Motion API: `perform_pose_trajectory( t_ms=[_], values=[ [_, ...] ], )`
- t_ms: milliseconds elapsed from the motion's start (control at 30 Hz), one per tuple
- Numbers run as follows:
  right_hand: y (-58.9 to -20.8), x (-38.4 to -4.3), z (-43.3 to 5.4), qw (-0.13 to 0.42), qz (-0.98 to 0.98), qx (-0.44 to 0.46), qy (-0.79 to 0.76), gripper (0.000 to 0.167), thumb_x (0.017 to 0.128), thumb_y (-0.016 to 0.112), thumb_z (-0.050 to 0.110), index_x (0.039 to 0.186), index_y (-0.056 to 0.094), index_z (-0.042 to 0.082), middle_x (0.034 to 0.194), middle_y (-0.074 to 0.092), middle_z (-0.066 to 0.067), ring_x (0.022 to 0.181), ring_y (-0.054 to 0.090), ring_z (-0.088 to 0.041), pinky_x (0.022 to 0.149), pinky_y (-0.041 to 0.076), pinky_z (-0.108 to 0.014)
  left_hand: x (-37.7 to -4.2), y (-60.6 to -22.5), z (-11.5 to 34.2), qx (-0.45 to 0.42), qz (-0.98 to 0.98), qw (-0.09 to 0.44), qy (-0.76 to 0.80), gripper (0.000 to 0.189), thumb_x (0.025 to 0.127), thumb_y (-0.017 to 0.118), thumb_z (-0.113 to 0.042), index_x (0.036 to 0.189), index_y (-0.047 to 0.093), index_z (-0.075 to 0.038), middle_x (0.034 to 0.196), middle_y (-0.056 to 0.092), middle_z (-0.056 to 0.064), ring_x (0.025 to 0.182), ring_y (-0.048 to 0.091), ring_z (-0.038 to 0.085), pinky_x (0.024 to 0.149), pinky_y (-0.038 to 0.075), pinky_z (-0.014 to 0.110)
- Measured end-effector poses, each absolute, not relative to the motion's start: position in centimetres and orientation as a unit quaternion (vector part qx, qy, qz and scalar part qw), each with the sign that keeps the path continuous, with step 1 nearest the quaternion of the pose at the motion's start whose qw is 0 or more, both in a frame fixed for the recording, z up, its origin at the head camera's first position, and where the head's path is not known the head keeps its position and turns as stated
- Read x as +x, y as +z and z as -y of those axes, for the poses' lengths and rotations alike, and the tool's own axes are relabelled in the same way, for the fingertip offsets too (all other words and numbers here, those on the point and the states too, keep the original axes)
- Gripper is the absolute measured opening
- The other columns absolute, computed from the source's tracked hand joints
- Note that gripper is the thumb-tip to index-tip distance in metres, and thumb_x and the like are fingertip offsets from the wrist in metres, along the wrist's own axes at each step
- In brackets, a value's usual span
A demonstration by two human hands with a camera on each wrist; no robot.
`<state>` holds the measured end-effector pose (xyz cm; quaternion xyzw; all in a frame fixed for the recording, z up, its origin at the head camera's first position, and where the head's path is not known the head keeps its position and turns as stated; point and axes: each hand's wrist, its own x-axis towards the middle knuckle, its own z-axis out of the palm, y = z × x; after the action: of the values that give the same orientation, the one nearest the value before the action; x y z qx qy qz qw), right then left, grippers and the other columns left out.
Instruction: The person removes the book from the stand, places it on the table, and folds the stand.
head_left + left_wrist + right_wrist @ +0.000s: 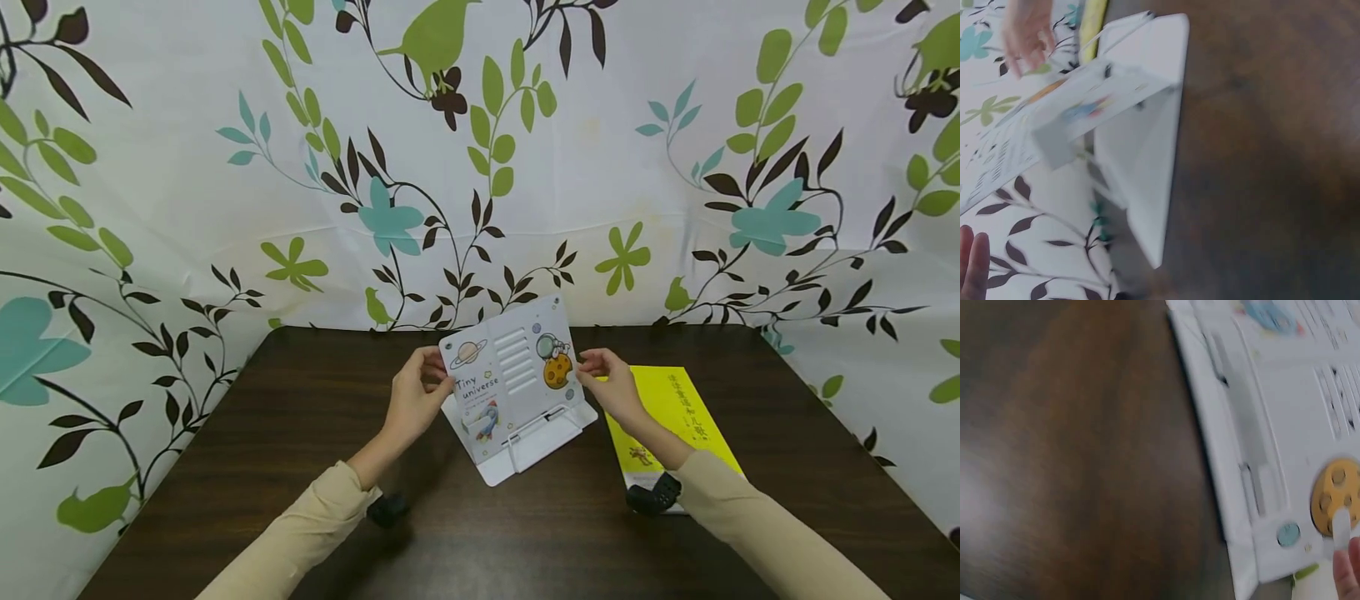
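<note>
Between the two hands a white book stand [517,375] stands tilted, printed with "Tiny universe", a ringed planet, a rocket and an astronaut. Its panel rises at an angle from a flat white base [1141,175], with a slotted middle and a ledge with a wire holder along the lower edge. At the panel's left edge, the left hand [417,393] pinches with thumb in front and fingers curled behind. The right hand [611,385] grips the opposite edge beside the astronaut picture; its fingertips [1344,575] show there in the right wrist view.
A yellow book [675,408] lies on the dark brown table [322,375], partly under the right forearm. Behind the table hangs a white cloth [480,233] with leaf, bird and flower prints. Each wrist wears a black camera [654,493].
</note>
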<state>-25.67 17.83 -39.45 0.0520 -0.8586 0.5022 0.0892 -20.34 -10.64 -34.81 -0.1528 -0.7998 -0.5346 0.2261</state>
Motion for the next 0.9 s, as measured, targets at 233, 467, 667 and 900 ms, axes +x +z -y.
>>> perform_pose_trajectory(
  t_ms=[233, 467, 667, 900],
  values=[
    [-41.2, -22.8, -16.4, 0.024, 0.828, 0.016, 0.56, 0.034, 0.085, 0.06, 0.005, 0.116, 0.051, -0.006, 0.097, 0.058, -0.017, 0.081, 0.057, -0.018, 0.067, 0.05, -0.02, -21.5, -33.0, 11.0, -0.161, 0.796, 0.263, -0.521, 0.039, 0.072, 0.063, 0.015, 0.11, 0.053, 0.011, 0.093, 0.057, 0.024, 0.078, 0.059, 0.033, 0.06, 0.053, 0.031],
    [-42.5, -20.9, -14.3, -0.029, 0.796, -0.053, 0.603, 0.035, 0.085, 0.061, 0.007, 0.117, 0.051, -0.005, 0.099, 0.058, -0.016, 0.08, 0.058, -0.016, 0.074, 0.053, -0.032, -21.8, -33.0, 11.0, -0.182, 0.797, 0.266, -0.512, 0.035, 0.072, 0.063, 0.017, 0.106, 0.056, 0.013, 0.094, 0.058, 0.025, 0.078, 0.058, 0.033, 0.059, 0.052, 0.027],
    [-42.9, -20.5, -12.5, -0.036, 0.765, -0.088, 0.637, 0.038, 0.084, 0.061, 0.004, 0.117, 0.048, -0.007, 0.101, 0.059, -0.019, 0.079, 0.058, -0.014, 0.074, 0.053, -0.029, -21.6, -33.0, 10.9, -0.179, 0.795, 0.267, -0.514, 0.031, 0.072, 0.063, 0.017, 0.102, 0.058, 0.013, 0.095, 0.057, 0.024, 0.078, 0.058, 0.033, 0.06, 0.052, 0.034],
    [-43.0, -20.3, -11.0, -0.012, 0.725, -0.129, 0.677, 0.039, 0.081, 0.062, -0.002, 0.115, 0.046, -0.01, 0.098, 0.06, -0.02, 0.072, 0.057, -0.008, 0.068, 0.053, -0.023, -21.7, -33.1, 10.9, -0.179, 0.792, 0.267, -0.519, 0.029, 0.071, 0.062, 0.018, 0.1, 0.059, 0.013, 0.093, 0.057, 0.024, 0.076, 0.058, 0.033, 0.06, 0.052, 0.041]
  ],
)
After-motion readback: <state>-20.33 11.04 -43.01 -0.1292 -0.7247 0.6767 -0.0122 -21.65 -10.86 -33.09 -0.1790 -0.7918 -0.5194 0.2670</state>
